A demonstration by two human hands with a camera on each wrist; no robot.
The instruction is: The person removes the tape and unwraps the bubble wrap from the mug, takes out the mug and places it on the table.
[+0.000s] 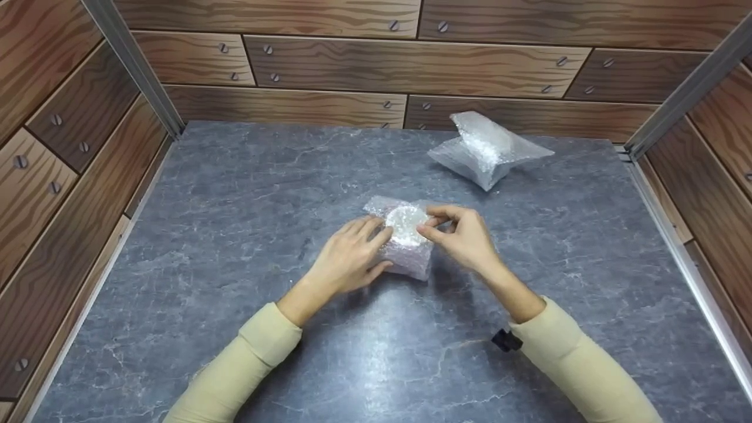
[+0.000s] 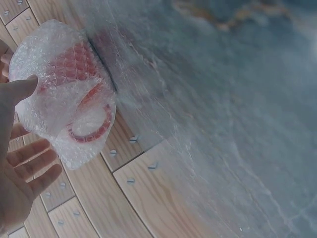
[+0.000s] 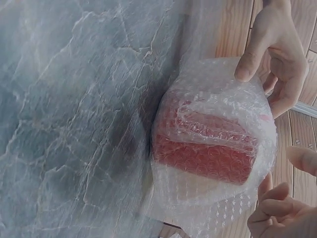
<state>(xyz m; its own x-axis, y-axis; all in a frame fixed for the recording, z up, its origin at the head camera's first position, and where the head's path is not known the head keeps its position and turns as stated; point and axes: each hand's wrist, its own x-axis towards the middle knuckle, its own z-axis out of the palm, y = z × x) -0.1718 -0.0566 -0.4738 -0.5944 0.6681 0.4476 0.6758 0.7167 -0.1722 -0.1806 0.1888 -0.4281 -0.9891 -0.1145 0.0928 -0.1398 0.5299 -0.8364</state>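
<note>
A red mug (image 2: 74,64) stands wrapped in clear bubble wrap (image 3: 208,198); its ring-shaped handle (image 2: 91,130) shows through in the left wrist view. From above, the wrapped top is a pale round patch (image 1: 406,225). My left hand (image 1: 351,252) holds the bundle's left side, thumb pressed against the near face and fingers toward the far side. At the upper right edge is my right hand (image 1: 464,235), fingers bent and thumb over the top. Whether it pinches the wrap between them cannot be made out.
A second bubble-wrapped bundle (image 1: 490,150) with pointed corners lies at the back right of the grey marbled table (image 1: 235,194). Wood-patterned panels (image 1: 329,64) and metal frame posts (image 1: 132,64) enclose the table. A small black clip (image 1: 506,340) sits by the right sleeve.
</note>
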